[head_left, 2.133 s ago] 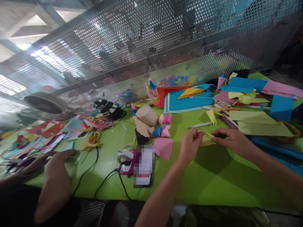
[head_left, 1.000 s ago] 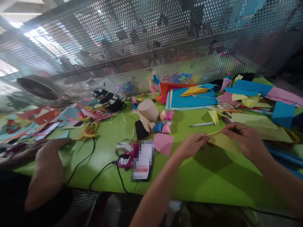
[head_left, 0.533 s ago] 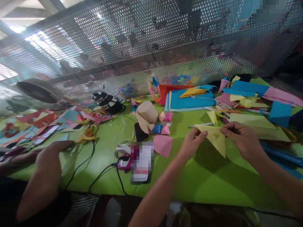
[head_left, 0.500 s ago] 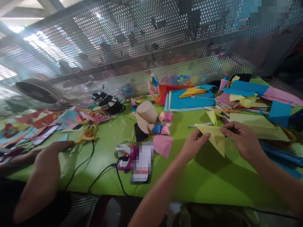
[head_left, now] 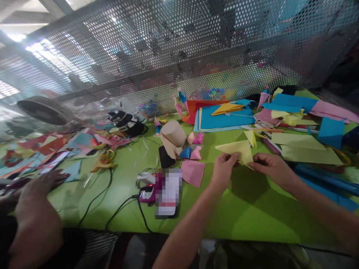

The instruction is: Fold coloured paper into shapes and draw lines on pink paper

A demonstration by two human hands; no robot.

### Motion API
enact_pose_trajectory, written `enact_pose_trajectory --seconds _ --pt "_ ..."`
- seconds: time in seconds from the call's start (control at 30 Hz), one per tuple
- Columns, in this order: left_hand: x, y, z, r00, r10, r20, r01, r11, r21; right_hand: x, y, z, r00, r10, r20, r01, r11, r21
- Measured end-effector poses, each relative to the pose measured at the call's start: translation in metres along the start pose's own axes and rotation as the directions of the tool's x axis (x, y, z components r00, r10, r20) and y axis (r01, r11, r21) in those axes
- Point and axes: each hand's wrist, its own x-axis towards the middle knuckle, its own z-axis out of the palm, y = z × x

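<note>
A folded yellow sheet of paper (head_left: 237, 148) is held up above the green table (head_left: 213, 220). My left hand (head_left: 226, 168) pinches its lower edge between thumb and fingers. At the paper's lower right corner, my right hand (head_left: 266, 164) is closed on it with the fingertips. Just behind the paper lies a small folded yellow piece (head_left: 250, 137). To the left of my hands rest a pink paper square (head_left: 193, 173) and several small folded blue and pink pieces (head_left: 195, 152).
A tape roll (head_left: 174, 133), a phone (head_left: 169, 192) and a purple power strip (head_left: 148, 193) with cables stand left of me. Coloured sheets (head_left: 224, 121) lie at the back, green-yellow strips (head_left: 308, 149) at right. A co-worker's hand (head_left: 47, 181) is at far left, near a yellow glue gun (head_left: 104, 160).
The yellow paper has moved left and turned, its point now towards the left. My right hand has shifted left and slightly down. The co-worker's hand has drawn back left.
</note>
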Motion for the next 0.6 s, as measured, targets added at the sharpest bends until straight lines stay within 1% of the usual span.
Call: enact_pose_trajectory --seconds 0.07,0.17,0.23,0.37,0.47,0.53,0.6 --pt "0.0003 -0.0007 0.0001 1.0 -0.001 0.005 0.001 1.0 -0.014 0.001 0.0043 0.0003 0.999 -0.027 -0.024 0.026 0.999 -0.047" --pt "0.0014 -0.0021 -0.0005 1.0 0.011 0.0 -0.011 1.0 -0.018 0.0009 0.0064 0.0014 1.0 -0.016 -0.011 0.015 1.0 -0.027" --pt "0.0021 -0.0023 -0.0011 0.999 0.023 -0.023 -0.023 1.0 -0.016 -0.0004 0.0045 0.0033 1.0 -0.006 -0.014 0.005 0.999 -0.034" --pt "0.0026 -0.0009 -0.0016 0.997 0.041 -0.065 -0.044 0.998 -0.041 -0.0033 -0.0008 0.0064 0.998 -0.01 -0.055 0.003 0.992 -0.124" --pt "0.0028 0.0005 -0.0028 0.998 0.023 -0.054 -0.026 0.997 -0.068 -0.0038 -0.0024 0.0048 1.0 -0.015 -0.006 0.015 0.997 -0.075" --pt "0.0032 0.0007 -0.0047 0.999 -0.007 -0.04 0.004 0.997 -0.076 -0.0034 -0.0026 0.0024 1.0 0.012 0.017 -0.012 1.0 0.005" --pt "0.0041 0.0 -0.007 0.999 -0.035 -0.025 0.033 0.996 -0.088 -0.0027 -0.0029 0.0001 0.999 0.049 0.009 -0.05 0.995 0.083"
